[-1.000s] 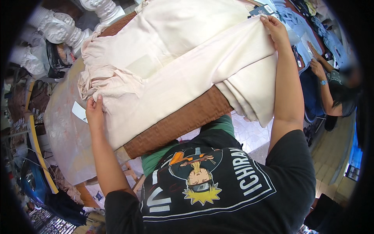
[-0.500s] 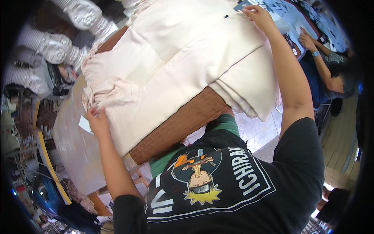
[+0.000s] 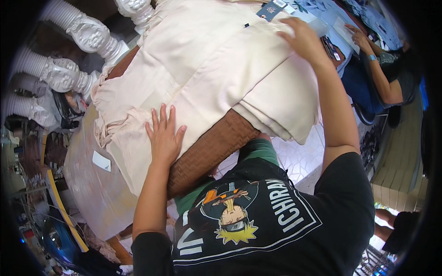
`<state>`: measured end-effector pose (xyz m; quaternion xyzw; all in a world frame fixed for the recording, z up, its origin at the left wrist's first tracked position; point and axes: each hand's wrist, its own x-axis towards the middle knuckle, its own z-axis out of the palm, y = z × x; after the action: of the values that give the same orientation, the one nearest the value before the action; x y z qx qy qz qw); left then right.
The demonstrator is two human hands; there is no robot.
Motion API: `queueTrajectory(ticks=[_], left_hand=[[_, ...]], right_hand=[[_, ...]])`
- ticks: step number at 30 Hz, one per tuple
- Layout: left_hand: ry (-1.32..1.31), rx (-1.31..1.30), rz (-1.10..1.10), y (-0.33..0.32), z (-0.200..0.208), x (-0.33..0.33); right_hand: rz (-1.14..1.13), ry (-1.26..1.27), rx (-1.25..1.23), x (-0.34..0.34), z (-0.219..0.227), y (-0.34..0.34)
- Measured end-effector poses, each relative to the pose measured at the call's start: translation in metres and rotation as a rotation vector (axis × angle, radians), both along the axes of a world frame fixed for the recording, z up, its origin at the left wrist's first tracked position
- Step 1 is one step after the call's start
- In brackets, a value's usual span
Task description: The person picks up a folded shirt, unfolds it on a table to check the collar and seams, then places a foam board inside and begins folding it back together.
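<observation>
Spread over the work surface is a cream fabric garment, with several folded layers at its right corner. My left hand lies flat on the cloth near its front edge, fingers spread. Over the far right part of the garment is my right hand, slightly blurred, its fingers apart and holding nothing; whether it touches the cloth I cannot tell. A dark blue hang tag lies just beyond its fingertips. Nearby, a small dark label sits on the garment. To the left rests a white card with a dark mark.
Brown patterned cloth lies under the garment's front edge. Plastic sheeting covers the surface at left. White ornate pillars stand at the far left. At right, another person's hand works by light blue clothes and a dark phone-like object.
My left hand has left the white card and moved right, flattening onto the cloth. My right hand has let go of the blue tag and opened. The tag now lies on the garment.
</observation>
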<state>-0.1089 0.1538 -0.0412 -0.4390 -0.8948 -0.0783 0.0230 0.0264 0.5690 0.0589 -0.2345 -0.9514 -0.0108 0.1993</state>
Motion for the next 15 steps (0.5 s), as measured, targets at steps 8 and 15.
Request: queueTrajectory(ticks=[8, 15], left_hand=[[0.006, 0.03, 0.023, -0.005, -0.005, 0.0], [-0.03, 0.352, -0.002, -0.04, 0.01, 0.015]], right_hand=[[0.313, -0.19, 0.033, -0.036, -0.054, -0.018], [0.618, 0.274, -0.127, -0.092, 0.005, -0.128]])
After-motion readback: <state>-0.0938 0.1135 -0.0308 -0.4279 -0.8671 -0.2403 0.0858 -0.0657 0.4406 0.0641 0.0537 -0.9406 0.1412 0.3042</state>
